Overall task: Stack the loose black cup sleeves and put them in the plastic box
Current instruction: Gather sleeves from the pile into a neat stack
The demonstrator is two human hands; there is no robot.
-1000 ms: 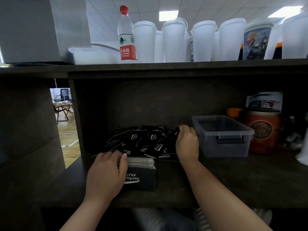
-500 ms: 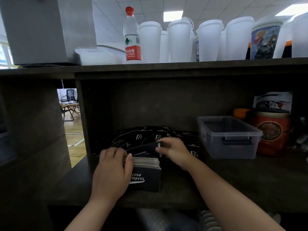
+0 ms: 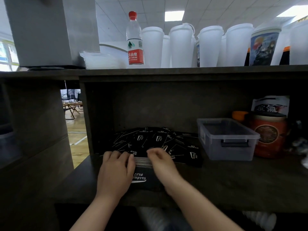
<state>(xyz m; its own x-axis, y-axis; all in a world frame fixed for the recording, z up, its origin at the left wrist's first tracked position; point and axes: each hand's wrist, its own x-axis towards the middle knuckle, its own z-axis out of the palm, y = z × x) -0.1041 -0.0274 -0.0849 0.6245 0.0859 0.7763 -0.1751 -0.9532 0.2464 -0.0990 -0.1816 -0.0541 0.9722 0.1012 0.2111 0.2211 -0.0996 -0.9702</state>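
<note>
A stack of black cup sleeves point(image 3: 144, 178) stands on edge near the front of the dark shelf point(image 3: 216, 189), white lettering facing me. My left hand point(image 3: 115, 172) clasps its left side. My right hand point(image 3: 162, 164) rests on its top right, fingers curled over the upper edges. Behind the stack, several loose black sleeves point(image 3: 155, 140) lie scattered flat. The clear plastic box point(image 3: 226, 139) sits empty to the right, apart from both hands.
A red tin point(image 3: 268, 134) and an orange-lidded jar point(image 3: 239, 115) stand right of the box. The upper shelf carries a water bottle point(image 3: 135, 40), several white cups point(image 3: 180, 45) and a grey box point(image 3: 43, 30). A vertical panel point(image 3: 86, 117) closes the compartment's left.
My right hand reached back into the loose pile, brought one sleeve forward, and now presses it onto the stack. My left hand stayed on the stack.
</note>
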